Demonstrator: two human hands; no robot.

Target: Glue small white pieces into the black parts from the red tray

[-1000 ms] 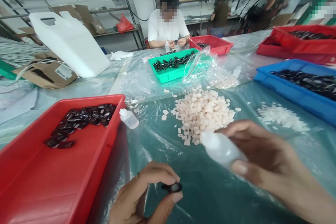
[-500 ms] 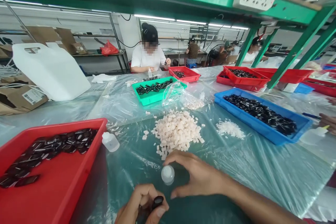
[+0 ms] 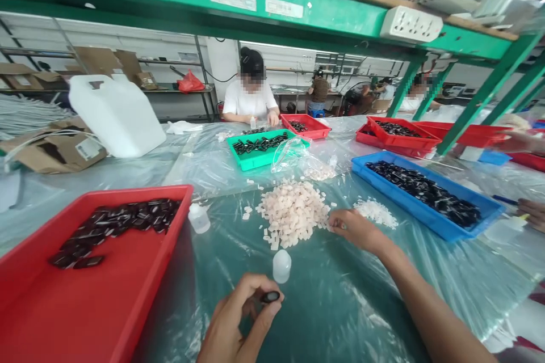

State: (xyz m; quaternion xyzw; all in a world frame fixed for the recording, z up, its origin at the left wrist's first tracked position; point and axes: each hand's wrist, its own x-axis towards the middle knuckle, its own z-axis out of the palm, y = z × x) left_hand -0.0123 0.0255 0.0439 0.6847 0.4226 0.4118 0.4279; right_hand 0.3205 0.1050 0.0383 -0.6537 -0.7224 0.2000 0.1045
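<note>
My left hand [image 3: 244, 317] grips a small black plastic piece [image 3: 270, 296] between thumb and fingers, its oval end facing up. Just beyond it a translucent squeeze bottle [image 3: 281, 266] stands upright on the plastic-covered table. A heap of small cream-coloured pieces [image 3: 293, 210] lies in front of me. At the heap's right edge my right hand [image 3: 351, 227] has its fingers pinched together; anything between the fingertips is too small or hidden to make out. To its upper right lies a smaller pile of white bits [image 3: 375, 212].
A red tray [image 3: 128, 289] of black pieces is on my left, beside another small bottle [image 3: 198, 218]. A blue tray [image 3: 451, 229] and a green tray [image 3: 251, 163] hold more black pieces. Across the table sits a co-worker [image 3: 249, 96]. A green shelf beam [image 3: 170, 0] crosses above.
My right hand has left the squeeze bottle's side and reached forward right to the heap's edge, its fingers closing. My left hand still holds the black piece. The view has shifted slightly.
</note>
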